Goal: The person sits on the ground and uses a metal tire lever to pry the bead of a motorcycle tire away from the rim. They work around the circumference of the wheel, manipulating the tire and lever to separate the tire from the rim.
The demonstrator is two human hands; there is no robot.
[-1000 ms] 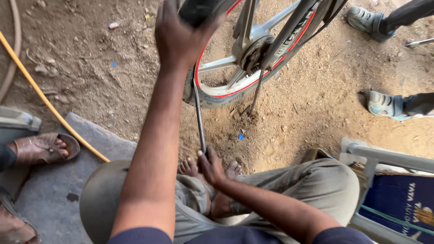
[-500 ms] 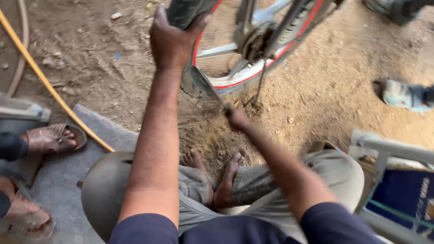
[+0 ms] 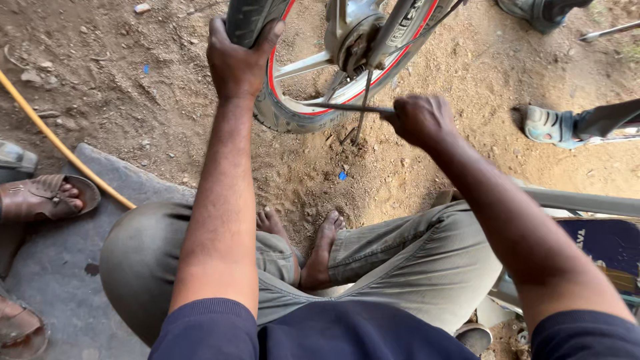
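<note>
Two hands are at work over a patch of bare dirt ground (image 3: 133, 100), the largest thing in view. Next in size we note our own grey trousers (image 3: 413, 260), knees drawn apart in a low seated position, with two bare feet (image 3: 300, 247) resting on the soil between them. A grey slab (image 3: 60, 267) lies at lower left, and on it we see another person's foot in a brown sandal (image 3: 47, 197). A yellow hose (image 3: 63, 150) runs diagonally across the slab's edge and over the dirt.

At the top centre stands a two-wheeler's wheel (image 3: 300, 113): black tyre, red rim line, silver spokes and hub, its lowest arc touching the ground. Our left hand (image 3: 237, 60) is wrapped firmly over the tyre's tread at upper left, fingers curled round it and thumb on the near side. Our right hand (image 3: 420, 120) is clenched in a fist round the end of a thin metal rod (image 3: 347, 107). The rod lies roughly level and points left, its tip reaching the tyre's inner edge near the rim. A second thin bar hangs down from the hub area to the dirt just behind it; we cannot tell what it is.

Another person's foot in a grey sandal (image 3: 550, 127) stands at right. A small blue scrap (image 3: 342, 176) lies on the soil below the wheel.
</note>
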